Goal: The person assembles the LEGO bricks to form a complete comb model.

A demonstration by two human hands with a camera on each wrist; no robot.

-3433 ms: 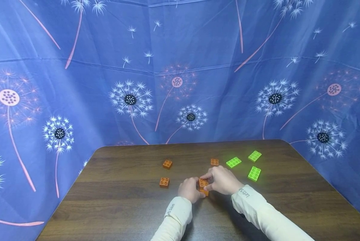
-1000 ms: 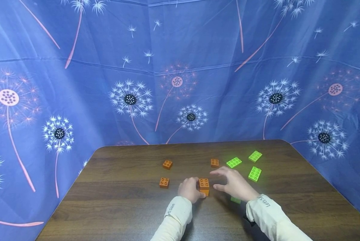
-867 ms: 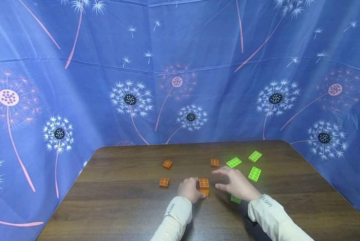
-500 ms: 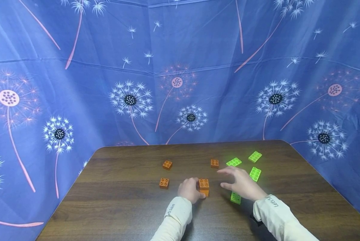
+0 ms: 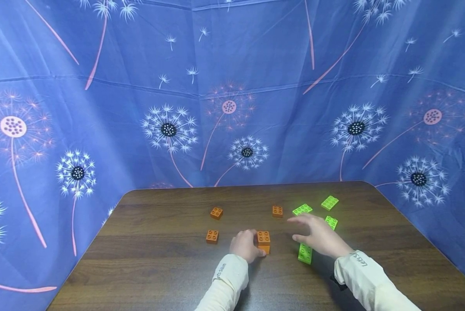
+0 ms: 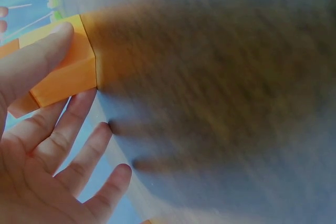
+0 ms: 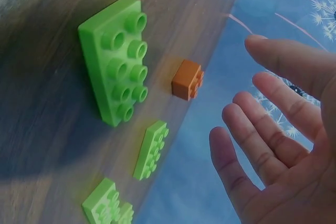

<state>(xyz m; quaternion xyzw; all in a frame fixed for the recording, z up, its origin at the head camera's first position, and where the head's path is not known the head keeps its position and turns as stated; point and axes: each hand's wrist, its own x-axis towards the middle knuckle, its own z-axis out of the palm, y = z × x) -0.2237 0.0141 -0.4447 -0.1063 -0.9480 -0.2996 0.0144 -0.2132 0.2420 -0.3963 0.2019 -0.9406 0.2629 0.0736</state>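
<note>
**Head view: orange tower pinched on the left, fingers wide and bare on the right!**

Left hand (image 5: 245,245) has thumb and fingertips pinching low on a boxy, bright-orange plastic block (image 5: 265,249); a darker orange, four-stud plastic block (image 5: 263,237) sits squarely on top, the pair upright on the brown wood-grain table (image 5: 158,276); whether that seam is pressed fully home, I cannot tell, and a loose one could let the upper block pop off under a sideways knock; the grip is low, too, so a hard off-centre push from above would likely tip the tower towards its unsupported right side!

Over to the right hand (image 5: 321,235), thumb and forefinger well parted, nothing between them; it covers part of a flat, lime-green, eight-stud plastic brick (image 5: 305,254); watch the cream sleeve (image 5: 360,268), for a forearm carried too low could send that brick skidding; beyond lie three more lime-green bricks, at the back (image 5: 329,202), nearer the middle (image 5: 302,209) and one half hidden by the hand (image 5: 331,222); a blind, hasty grab could clip that last one; a loose orange four-stud block (image 5: 277,211) stands behind the tower, where overreaching fingertips might bump it.
</note>
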